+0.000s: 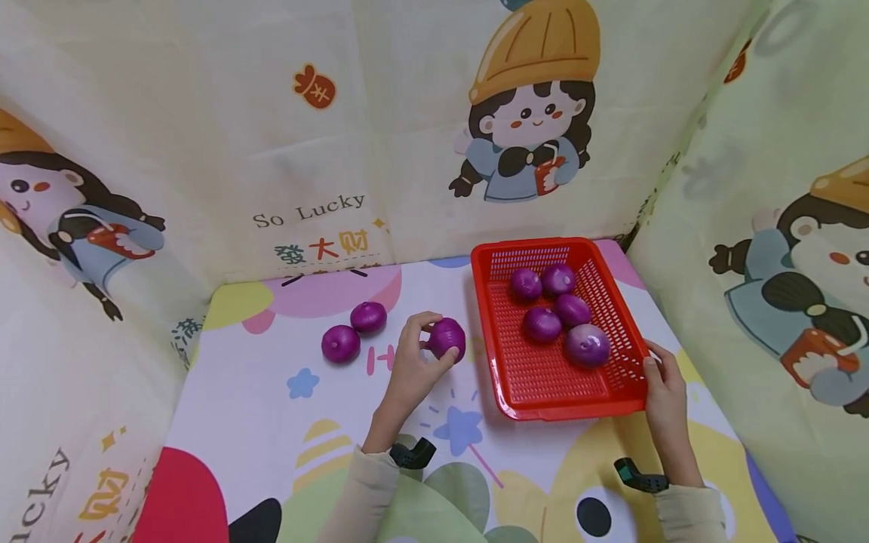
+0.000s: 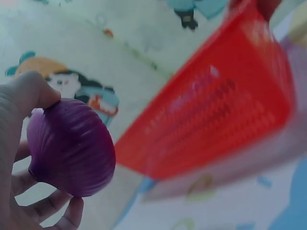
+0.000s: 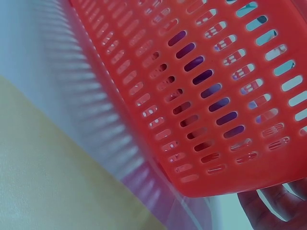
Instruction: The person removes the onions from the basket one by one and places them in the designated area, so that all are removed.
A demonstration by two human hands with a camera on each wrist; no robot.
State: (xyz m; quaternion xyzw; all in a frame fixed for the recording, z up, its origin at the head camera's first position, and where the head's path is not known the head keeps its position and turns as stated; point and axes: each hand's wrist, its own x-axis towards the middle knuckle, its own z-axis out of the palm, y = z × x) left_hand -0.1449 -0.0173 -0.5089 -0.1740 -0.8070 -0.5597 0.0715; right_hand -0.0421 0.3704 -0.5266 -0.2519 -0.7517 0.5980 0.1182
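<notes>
My left hand [image 1: 419,365] grips a purple onion [image 1: 446,339] between thumb and fingers, just left of the red basket [image 1: 498,377]. In the left wrist view the same onion [image 2: 72,148] shows its ribbed skin, with the basket [image 2: 206,110] blurred beyond it. On the basket's right rim, near the front corner, my right hand [image 1: 665,396] holds on with its thumb over the edge. Several onions [image 1: 572,310] lie inside, toward the back and middle; a paler one [image 1: 588,346] sits nearest the front. Seen from the right wrist, fingers [image 3: 273,206] are under the slotted wall's rim.
Two more onions [image 1: 341,344] lie close together on the patterned tablecloth [image 1: 251,407], left of my left hand. Printed cloth walls [image 1: 407,151] stand at the back and on both sides. Each wrist wears a small black camera [image 1: 413,454].
</notes>
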